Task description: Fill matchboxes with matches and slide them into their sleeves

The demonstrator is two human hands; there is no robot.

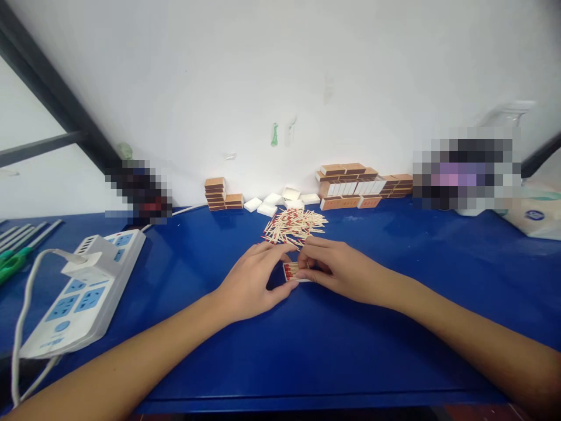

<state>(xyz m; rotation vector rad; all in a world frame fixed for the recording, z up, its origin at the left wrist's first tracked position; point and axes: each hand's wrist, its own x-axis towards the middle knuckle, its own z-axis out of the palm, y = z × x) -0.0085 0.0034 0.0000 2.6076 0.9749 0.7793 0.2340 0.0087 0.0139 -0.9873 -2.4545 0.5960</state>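
Observation:
A small white matchbox tray (303, 280) lies on the blue table between my two hands, with red-tipped matches (290, 270) lined up inside it. My left hand (258, 278) grips the tray from the left, thumb on the near side and fingers round the far side. The fingers of my right hand (331, 263) are pinched together over the tray's right part, at the matches, and partly hide them. Just beyond my hands is a loose heap of matches (298, 223). Behind the heap lie several white empty trays (269, 203).
Matchboxes are stacked against the wall, a small stack (215, 194) at left and a larger stack (350, 187) at right. A white power strip (100, 304) with a cable and green-handled tools (17, 257) lie left. A plastic packet (537, 207) stands right.

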